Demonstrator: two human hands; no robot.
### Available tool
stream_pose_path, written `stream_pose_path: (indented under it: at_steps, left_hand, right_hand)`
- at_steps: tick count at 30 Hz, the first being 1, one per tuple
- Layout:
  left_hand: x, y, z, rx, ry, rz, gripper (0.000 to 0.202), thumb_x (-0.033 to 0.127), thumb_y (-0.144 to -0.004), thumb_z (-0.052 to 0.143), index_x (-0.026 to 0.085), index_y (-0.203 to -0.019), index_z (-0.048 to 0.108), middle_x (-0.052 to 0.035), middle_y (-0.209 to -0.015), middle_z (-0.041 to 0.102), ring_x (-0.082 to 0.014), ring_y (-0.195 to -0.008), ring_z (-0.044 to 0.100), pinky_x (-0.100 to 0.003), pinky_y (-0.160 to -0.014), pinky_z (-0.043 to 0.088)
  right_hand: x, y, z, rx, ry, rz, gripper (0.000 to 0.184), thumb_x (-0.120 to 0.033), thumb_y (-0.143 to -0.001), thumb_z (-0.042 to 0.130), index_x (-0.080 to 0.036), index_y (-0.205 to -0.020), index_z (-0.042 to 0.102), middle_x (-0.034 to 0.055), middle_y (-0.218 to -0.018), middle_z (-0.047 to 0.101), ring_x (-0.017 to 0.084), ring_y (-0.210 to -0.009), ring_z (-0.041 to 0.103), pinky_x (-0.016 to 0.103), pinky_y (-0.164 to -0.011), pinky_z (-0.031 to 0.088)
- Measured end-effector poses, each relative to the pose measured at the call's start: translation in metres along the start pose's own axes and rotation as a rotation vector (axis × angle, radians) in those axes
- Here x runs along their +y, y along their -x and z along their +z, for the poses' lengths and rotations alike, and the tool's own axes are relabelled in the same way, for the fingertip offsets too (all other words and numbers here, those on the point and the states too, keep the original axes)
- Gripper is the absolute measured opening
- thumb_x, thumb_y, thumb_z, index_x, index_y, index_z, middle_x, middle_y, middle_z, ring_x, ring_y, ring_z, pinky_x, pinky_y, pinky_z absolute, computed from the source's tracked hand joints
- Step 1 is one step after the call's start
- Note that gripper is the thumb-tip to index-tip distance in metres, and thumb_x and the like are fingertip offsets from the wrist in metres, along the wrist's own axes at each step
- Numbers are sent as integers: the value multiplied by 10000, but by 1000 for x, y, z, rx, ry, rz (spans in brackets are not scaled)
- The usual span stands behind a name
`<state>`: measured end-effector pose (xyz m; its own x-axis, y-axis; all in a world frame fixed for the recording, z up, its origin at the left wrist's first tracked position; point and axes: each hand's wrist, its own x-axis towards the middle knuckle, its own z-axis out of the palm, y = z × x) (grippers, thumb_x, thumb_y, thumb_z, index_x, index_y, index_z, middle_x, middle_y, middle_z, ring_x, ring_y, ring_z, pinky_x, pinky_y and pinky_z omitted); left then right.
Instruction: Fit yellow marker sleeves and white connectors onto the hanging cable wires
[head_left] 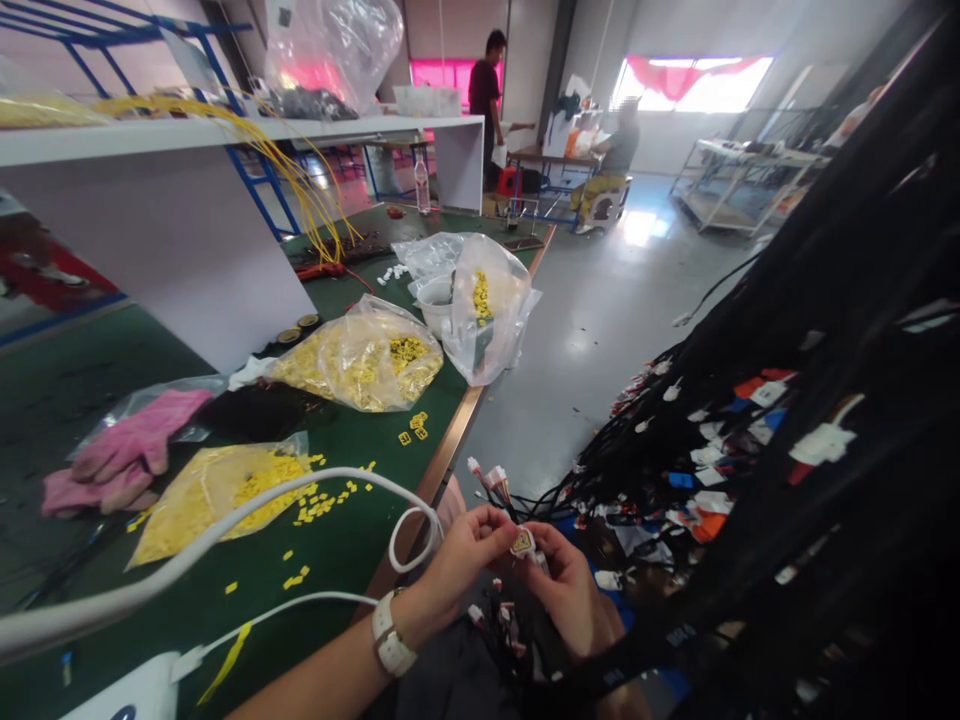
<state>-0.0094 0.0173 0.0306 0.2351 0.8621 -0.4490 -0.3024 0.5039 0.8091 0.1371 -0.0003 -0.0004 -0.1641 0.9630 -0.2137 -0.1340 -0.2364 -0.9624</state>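
Both my hands meet low in the middle of the head view, just off the bench edge. My left hand [466,553], with a white wristband, pinches a small white connector with a yellow insert [523,542] from the left. My right hand [571,592] grips the same connector from the right, fingers curled. Black wires run from it into a large bundle of black cables [810,400] carrying white, red and blue plugs, which hangs on my right. Other small white plugs [491,477] stick up just above my hands.
A green bench [337,540] on my left holds bags of small yellow parts [360,360], loose yellow pieces, pink gloves [124,450], a white cable [300,490] and a clear bag with a white bowl [480,305]. A white shelf [187,220] stands behind. Two people are far back.
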Motion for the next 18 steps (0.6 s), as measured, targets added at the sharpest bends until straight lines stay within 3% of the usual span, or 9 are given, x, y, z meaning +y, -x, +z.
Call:
stream_pose_path:
  at_steps: [4, 12, 18]
  left_hand:
    - [2, 2, -1, -39, 19, 18, 483, 442, -594, 824, 135, -877, 581, -26, -751, 647, -114, -628, 562, -214, -568, 392]
    - [6, 3, -3, 32, 55, 67, 322, 348, -697, 765, 126, -863, 600, -22, -740, 647, -97, -651, 554, -206, -619, 403]
    - [10, 4, -3, 28, -98, 66, 400, 432, -715, 720, 131, -927, 562, -44, -775, 662, -127, -684, 578, -211, -588, 393]
  right_hand:
    - [0, 1, -1, -28, -14, -21, 294, -246, -755, 695, -211, -1037, 619, 42, -899, 729, 207, -771, 649, 298, -689, 485]
    - [-4, 2, 4, -50, 34, -31, 511, -119, -706, 660, -228, -1187, 527, 62, -1028, 705, 236, -873, 658, 346, -769, 503]
    - [-7, 1, 0, 93, 145, -38, 197, -209, -724, 662, -186, -915, 623, 79, -875, 718, 258, -813, 660, 359, -732, 507]
